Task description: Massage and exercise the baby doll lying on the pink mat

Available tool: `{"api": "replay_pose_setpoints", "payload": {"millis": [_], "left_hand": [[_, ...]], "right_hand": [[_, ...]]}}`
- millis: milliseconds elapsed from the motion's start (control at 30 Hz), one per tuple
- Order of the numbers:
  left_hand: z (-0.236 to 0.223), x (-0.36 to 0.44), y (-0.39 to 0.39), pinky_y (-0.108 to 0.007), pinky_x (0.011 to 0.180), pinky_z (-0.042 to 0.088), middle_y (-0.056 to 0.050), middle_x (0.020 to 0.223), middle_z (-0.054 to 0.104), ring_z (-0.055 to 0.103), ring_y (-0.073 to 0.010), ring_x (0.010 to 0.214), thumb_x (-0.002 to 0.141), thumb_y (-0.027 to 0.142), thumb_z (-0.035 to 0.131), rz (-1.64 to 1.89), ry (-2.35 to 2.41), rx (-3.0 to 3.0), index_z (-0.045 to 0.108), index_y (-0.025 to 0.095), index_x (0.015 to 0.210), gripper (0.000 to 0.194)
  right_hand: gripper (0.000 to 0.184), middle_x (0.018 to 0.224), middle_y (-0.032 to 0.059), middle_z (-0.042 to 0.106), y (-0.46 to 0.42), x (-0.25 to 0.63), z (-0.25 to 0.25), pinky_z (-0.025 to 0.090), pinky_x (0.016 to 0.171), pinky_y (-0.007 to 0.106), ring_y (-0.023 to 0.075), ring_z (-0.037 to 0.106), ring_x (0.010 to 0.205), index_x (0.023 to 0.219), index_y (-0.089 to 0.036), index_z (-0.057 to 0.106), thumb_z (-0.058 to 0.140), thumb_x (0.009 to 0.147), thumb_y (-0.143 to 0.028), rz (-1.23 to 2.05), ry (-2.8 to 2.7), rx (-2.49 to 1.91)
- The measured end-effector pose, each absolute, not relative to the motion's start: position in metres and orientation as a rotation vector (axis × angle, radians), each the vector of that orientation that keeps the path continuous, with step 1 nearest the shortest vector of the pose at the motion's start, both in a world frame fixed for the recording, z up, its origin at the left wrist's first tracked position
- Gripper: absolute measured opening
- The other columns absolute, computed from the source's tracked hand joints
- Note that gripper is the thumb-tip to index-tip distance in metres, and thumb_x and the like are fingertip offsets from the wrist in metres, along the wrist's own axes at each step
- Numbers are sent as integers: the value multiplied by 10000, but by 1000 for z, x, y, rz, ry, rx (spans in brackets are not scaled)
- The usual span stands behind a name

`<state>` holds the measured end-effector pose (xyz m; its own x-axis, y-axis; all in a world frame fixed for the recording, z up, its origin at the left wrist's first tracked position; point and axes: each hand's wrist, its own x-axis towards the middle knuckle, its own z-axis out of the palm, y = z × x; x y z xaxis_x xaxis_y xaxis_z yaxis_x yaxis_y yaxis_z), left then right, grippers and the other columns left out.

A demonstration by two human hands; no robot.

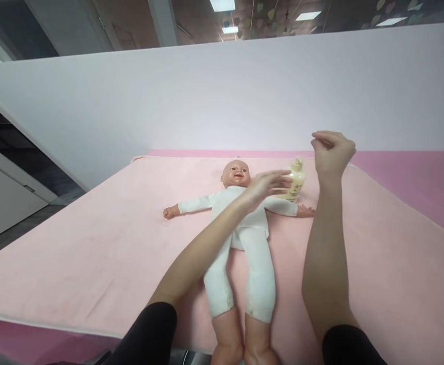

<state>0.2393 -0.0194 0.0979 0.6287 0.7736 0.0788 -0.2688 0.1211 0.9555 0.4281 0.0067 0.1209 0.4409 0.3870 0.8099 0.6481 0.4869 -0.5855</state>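
A baby doll (244,228) in a white suit lies on its back on a pink blanket (92,243), arms spread, head toward the wall. A pale yellow pump bottle (297,180) stands just right of its head. My left hand (269,183) reaches out flat, fingers stretched, above the doll's chest and close to the bottle, holding nothing. My right hand (332,149) is raised above and right of the bottle, its fingers curled loosely inward; nothing shows in them.
The blanket covers a pink table (415,177) that runs along a white partition wall (222,96). At the left the table edge drops to a grey floor (20,228) and a doorway.
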Motion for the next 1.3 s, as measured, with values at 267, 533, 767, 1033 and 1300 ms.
{"api": "replay_pose_setpoints", "payload": {"millis": [267, 533, 767, 1033, 1300], "left_hand": [[99, 299, -2, -386, 1122, 369, -171, 1332, 550, 498, -256, 1280, 908, 512, 392, 580, 565, 935, 593, 103, 1093, 492], [112, 301, 15, -406, 1085, 413, -207, 1270, 578, 513, -273, 1265, 907, 591, 281, 550, 499, 855, 545, 53, 1236, 684], [112, 301, 11, -403, 1097, 396, -218, 1311, 554, 533, -264, 1243, 909, 584, 251, 569, 525, 807, 477, 10, 1324, 743], [109, 298, 8, -371, 1049, 440, -178, 1303, 581, 556, -246, 1221, 921, 539, 236, 617, 567, 963, 547, 56, 1270, 672], [40, 171, -41, -400, 1179, 217, -71, 1166, 684, 524, -265, 1260, 903, 528, 415, 754, 812, 2190, 727, 213, 1022, 458]], "right_hand": [[233, 837, 43, 706, 27, 431, 91, 539, 841, 349, 181, 655, 849, 841, -169, 727, 589, 724, -315, 459, -1130, -1281], [352, 928, 53, 718, 27, 428, 82, 559, 653, 298, 175, 667, 748, 988, -184, 705, 583, 727, -387, 719, -1033, -1199], [369, 911, 70, 722, 23, 426, 79, 566, 641, 303, 182, 675, 720, 965, -179, 701, 587, 733, -443, 777, -986, -1208], [357, 789, 48, 710, 23, 423, 80, 511, 546, 251, 147, 630, 614, 937, -166, 711, 575, 713, -408, 727, -947, -1236], [302, 732, 54, 692, 26, 421, 78, 484, 612, 227, 136, 625, 685, 873, -132, 705, 617, 733, -385, 697, -899, -1169]]}}
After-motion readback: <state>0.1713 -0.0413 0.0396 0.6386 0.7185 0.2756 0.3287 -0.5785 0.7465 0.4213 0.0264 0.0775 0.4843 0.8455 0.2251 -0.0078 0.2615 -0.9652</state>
